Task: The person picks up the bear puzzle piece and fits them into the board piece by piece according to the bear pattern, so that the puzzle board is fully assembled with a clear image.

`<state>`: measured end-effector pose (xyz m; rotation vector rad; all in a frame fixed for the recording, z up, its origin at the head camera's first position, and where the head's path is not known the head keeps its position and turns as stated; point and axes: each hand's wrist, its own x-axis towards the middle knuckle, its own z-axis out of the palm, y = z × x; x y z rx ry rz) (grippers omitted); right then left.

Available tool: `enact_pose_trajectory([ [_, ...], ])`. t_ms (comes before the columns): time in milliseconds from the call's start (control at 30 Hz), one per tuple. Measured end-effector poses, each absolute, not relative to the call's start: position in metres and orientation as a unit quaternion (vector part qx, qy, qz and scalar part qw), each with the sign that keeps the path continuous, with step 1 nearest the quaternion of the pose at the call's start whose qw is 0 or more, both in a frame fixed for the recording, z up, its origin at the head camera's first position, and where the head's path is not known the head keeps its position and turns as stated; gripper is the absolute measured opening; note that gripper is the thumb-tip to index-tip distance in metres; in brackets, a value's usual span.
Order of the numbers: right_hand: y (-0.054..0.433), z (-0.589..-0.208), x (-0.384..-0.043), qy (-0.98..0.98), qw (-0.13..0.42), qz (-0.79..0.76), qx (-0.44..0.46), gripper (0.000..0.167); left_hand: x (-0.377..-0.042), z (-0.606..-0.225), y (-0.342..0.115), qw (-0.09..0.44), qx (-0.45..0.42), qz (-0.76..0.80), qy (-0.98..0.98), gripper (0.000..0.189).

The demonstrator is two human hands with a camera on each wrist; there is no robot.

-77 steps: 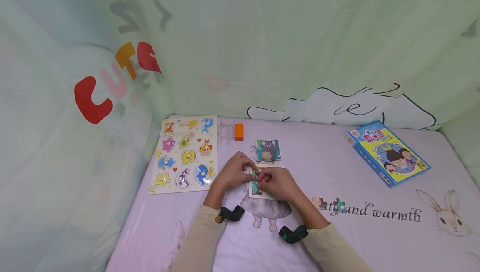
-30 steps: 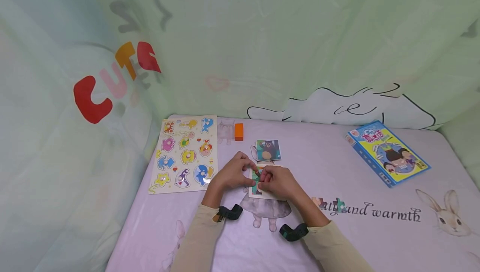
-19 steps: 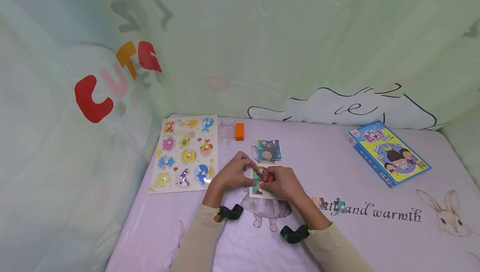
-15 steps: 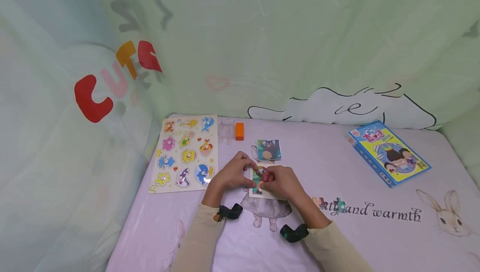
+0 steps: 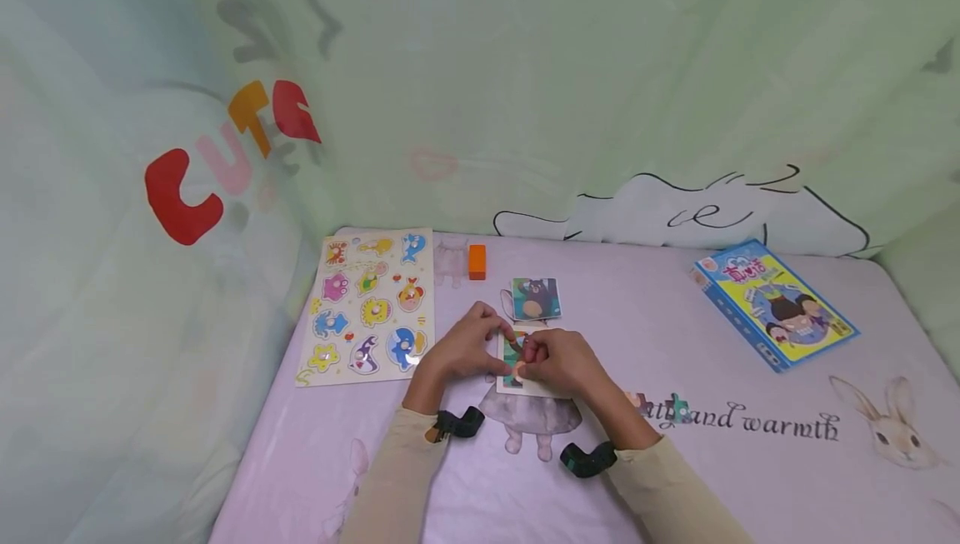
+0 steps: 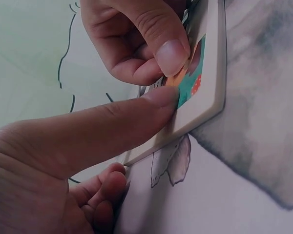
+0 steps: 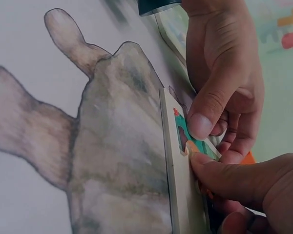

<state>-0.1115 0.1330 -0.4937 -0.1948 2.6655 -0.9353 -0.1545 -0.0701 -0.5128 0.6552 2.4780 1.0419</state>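
A small white-framed jigsaw board (image 5: 536, 390) lies before me, with green picture pieces (image 7: 181, 123) along its left side. My right hand (image 5: 562, 361) pinches a jigsaw piece with an orange patch (image 6: 174, 81) between thumb and fingers, low against the board. Much of this piece is hidden by the fingertips. My left hand (image 5: 467, 348) touches the board from the left, its straight thumb pressing on the green pieces close to the right fingertips. Just beyond the board lies a square bear picture card (image 5: 536, 300).
Loose jigsaw pieces (image 5: 678, 409) lie to the right of my right forearm. A sea-animal knob puzzle (image 5: 367, 311) is on the left, with an orange block (image 5: 477, 262) beyond. At the right lies a blue and yellow box (image 5: 780, 306). Curtains enclose the table's far side.
My right hand has shifted slightly right along the board since the earliest frame, uncovering more of the green pieces. My left hand has stayed in place.
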Motion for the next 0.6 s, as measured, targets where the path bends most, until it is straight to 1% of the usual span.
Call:
enact_pose_trajectory([
  [200, 0.1330, -0.4926, -0.1113, 0.928, 0.154, -0.331, -0.074, 0.021, -0.1524, -0.5096, -0.0691, 0.189, 0.229, 0.367, 0.881, 0.047],
  [367, 0.1331, -0.4936, -0.1123, 0.927, 0.156, -0.332, -0.080, 0.021, -0.1527, -0.5122, -0.0696, 0.187, 0.228, 0.363, 0.884, 0.041],
  [600, 0.1329, -0.4930, -0.1120, 0.930, 0.168, -0.319, -0.072, 0.026, -0.1548, -0.5149, -0.0696, 0.187, 0.231, 0.365, 0.882, 0.035],
])
